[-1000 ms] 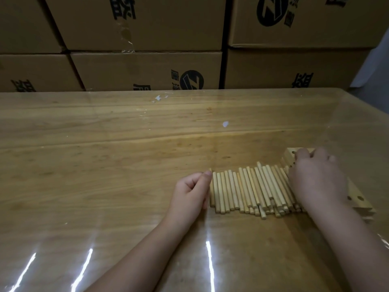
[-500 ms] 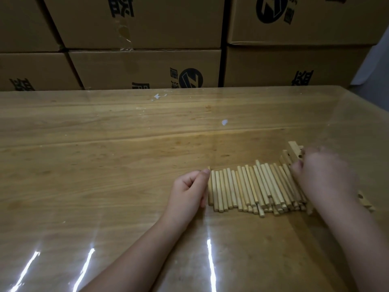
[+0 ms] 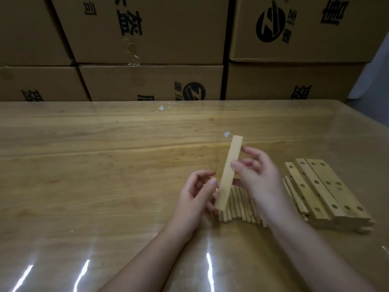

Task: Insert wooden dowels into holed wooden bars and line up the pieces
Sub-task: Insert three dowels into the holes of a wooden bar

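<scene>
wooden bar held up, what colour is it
The wooden bar is pale tan, plain on its visible face; head view shows it best.

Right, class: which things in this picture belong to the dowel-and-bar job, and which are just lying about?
Job:
held bar, pinched by the right hand
row of dowels under the hands
stack of holed bars
left hand beside the bar

Lying about:
cardboard boxes behind
white scraps on the table

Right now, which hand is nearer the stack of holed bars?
Right. The right hand, pinching a lifted bar, is just left of the stack of holed bars; the left hand is farther left, beyond that bar.
</scene>
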